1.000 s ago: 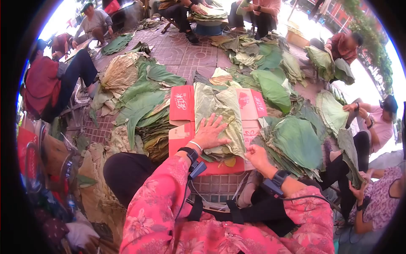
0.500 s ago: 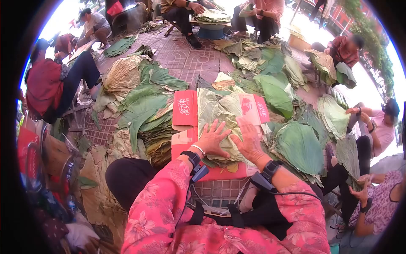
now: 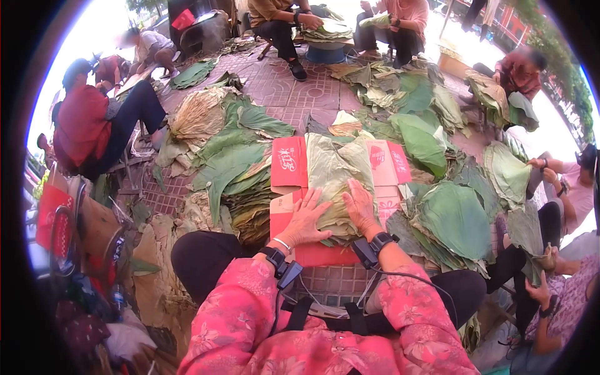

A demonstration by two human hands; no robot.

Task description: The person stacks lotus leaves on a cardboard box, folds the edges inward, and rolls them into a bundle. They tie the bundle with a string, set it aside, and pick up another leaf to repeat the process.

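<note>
A pale green folded leaf bundle (image 3: 337,169) lies on a flattened red cardboard box (image 3: 289,164) in front of me. My left hand (image 3: 304,219) rests at the bundle's left edge, fingers spread, partly over the red card. On the right edge of the bundle lies my right hand (image 3: 361,207), palm down with its fingers extended. Neither hand grips anything. Both wrists carry black straps with small devices.
Stacked leaves (image 3: 250,200) lie left of the box, and a green leaf pile (image 3: 453,219) lies to its right. More leaves (image 3: 415,140) spread beyond. Several people sit around, one in red (image 3: 87,134) at the left. Brown sheets (image 3: 156,275) cover ground at lower left.
Both hands have drawn apart and back toward me, from the bundle's middle to its side edges. The leaf bundle looks narrower, with straighter sides. The whole view has shifted slightly.
</note>
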